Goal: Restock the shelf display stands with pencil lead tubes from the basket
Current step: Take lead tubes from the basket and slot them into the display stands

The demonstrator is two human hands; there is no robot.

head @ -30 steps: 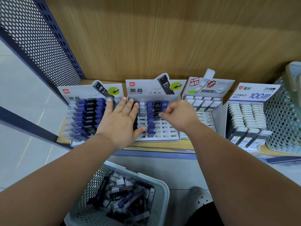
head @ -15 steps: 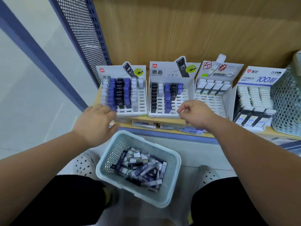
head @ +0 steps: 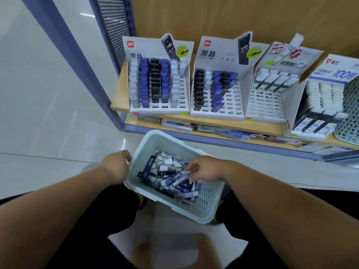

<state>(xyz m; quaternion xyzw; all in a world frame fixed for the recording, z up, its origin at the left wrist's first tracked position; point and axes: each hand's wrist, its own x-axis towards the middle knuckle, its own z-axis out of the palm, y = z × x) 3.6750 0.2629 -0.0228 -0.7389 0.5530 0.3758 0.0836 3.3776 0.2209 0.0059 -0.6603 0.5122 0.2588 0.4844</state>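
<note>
We look down on a pale blue-green basket (head: 206, 208) at 6 o'clock, low between our knees in black trousers (head: 97, 220), with a glossy pale floor (head: 48, 113) spreading out to 9 o'clock. Our left hand (head: 116, 167) is at the basket's 9 o'clock rim, fingers curled over the edge and gripping it. Our right hand (head: 206, 168) reaches in from 3 o'clock, fingers bent down into the loose heap of pencil lead tubes (head: 169, 177); whether it has hold of one we cannot tell. At 12 o'clock a light wooden shelf (head: 118, 98) carries four cardboard stands side by side against a wood-grain back wall (head: 233, 14). The left stand (head: 147, 47) is nearly full of white, blue and black tubes. The second stand (head: 219, 45) has bare slots on its right, and the third stand (head: 266, 105) holds only a top row. The fourth stand (head: 320, 94), at 2 o'clock, is packed, with a mesh tub (head: 347, 121) just beside it. A blue perforated panel (head: 114, 26) closes the shelf's end at 11 o'clock. Flat packs (head: 176, 124) lie on a lower ledge (head: 233, 125).
</note>
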